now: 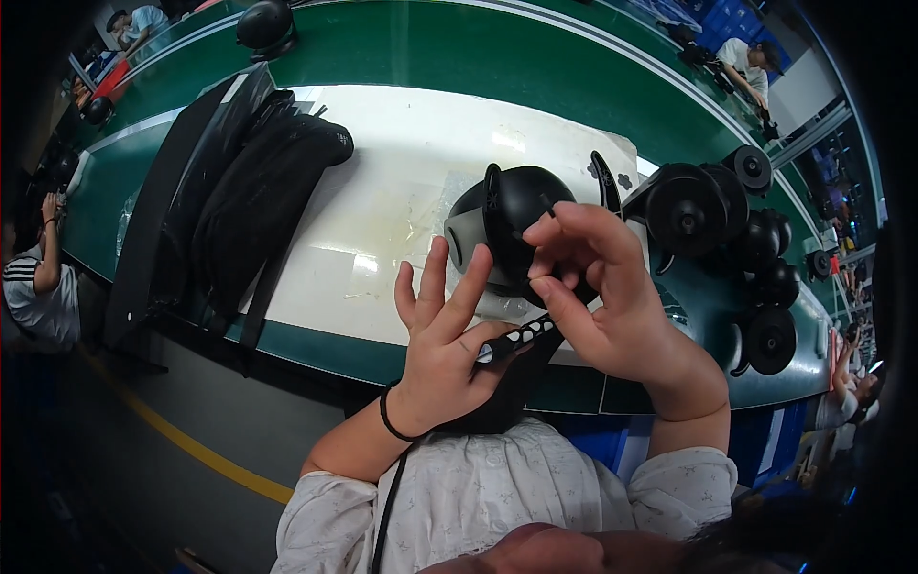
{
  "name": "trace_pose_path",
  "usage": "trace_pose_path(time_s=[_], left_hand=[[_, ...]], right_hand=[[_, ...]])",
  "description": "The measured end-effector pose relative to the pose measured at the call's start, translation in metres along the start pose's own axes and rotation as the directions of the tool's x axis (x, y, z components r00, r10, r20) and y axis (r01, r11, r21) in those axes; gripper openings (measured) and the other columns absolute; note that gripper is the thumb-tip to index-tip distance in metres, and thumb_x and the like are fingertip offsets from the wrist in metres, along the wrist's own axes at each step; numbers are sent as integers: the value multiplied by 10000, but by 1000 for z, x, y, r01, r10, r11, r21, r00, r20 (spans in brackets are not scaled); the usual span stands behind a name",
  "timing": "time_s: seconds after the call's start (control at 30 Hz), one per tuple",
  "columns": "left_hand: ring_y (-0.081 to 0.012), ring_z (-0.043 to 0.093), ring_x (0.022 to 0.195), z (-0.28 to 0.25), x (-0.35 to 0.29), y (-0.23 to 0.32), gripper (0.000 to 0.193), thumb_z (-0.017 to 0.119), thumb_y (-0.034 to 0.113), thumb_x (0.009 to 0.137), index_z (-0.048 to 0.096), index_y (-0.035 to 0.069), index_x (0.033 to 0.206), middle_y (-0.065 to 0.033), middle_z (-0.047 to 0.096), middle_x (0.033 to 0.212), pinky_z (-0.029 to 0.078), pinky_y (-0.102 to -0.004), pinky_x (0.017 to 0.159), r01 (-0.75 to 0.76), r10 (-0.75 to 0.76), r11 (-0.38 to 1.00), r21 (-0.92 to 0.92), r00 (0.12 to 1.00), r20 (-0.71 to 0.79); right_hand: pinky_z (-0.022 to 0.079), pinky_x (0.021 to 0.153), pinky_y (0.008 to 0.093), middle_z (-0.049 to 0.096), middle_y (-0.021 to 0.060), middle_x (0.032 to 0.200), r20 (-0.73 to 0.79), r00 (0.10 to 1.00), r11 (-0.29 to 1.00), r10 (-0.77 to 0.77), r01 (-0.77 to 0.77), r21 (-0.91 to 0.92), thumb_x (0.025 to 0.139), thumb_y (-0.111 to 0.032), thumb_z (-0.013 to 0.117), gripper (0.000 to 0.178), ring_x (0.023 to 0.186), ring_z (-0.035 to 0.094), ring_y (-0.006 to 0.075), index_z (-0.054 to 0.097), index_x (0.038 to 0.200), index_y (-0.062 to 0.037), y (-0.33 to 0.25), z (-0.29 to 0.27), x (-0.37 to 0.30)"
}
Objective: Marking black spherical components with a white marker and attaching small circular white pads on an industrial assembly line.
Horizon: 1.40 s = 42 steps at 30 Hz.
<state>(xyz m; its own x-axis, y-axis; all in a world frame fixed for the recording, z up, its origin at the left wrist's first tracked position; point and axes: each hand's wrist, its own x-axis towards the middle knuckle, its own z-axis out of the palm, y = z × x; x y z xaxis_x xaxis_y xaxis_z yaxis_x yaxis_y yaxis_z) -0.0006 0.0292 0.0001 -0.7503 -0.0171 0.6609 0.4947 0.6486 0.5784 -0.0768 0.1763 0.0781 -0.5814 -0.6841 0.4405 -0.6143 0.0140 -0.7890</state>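
While your left hand (pixel 442 337) is gripping a spotted black strip (pixel 521 338), your right hand (pixel 617 301) is curling nearby, its hold unclear; a black vessel (pixel 534 187) is resting beyond on white sheeting (pixel 392 143).

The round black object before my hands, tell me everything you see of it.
The round black object is domed and looks like smooth, hard plastic. A grey panel with an oval outline shows on its left, beside a curved black band. It rests over the white sheet. The right hand hides part of it; whether they touch is unclear.
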Motion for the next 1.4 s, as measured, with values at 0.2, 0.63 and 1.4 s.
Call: trace_pose_path(time_s=[0.2,0.63,1.4], left_hand=[[-395,201,1291,2,-1,-4,178,680,108,599,592,90,753,-151,335,1363,28,-514,1008,-15,14,998,56,1000,9],[-372,220,1289,4,-1,-3,149,692,143,585,603,84,689,-123,346,1363,47,-525,999,4,-4,1000,30,1000,2],[-376,254,1271,7,-1,-3,135,707,177,647,660,116,758,-137,351,1355,48,-484,1020,-12,14,997,73,1000,-26]], right_hand=[[486,608,268,563,139,1029,196,899,701,-392,430,-569,653,-5,583,518,809,596,238,523,1143,-161,-6,5,-8],[366,883,327,526,66,855,25,998,982,52,-47,-181,771,29,536,517,911,518,176,291,1223,-32,7,-8,52],[240,999,376,456,116,1228,-280,945,956,169,-226,-187,822,-113,519,69,1238,325,278,539,848,-53,38,-65,13]])
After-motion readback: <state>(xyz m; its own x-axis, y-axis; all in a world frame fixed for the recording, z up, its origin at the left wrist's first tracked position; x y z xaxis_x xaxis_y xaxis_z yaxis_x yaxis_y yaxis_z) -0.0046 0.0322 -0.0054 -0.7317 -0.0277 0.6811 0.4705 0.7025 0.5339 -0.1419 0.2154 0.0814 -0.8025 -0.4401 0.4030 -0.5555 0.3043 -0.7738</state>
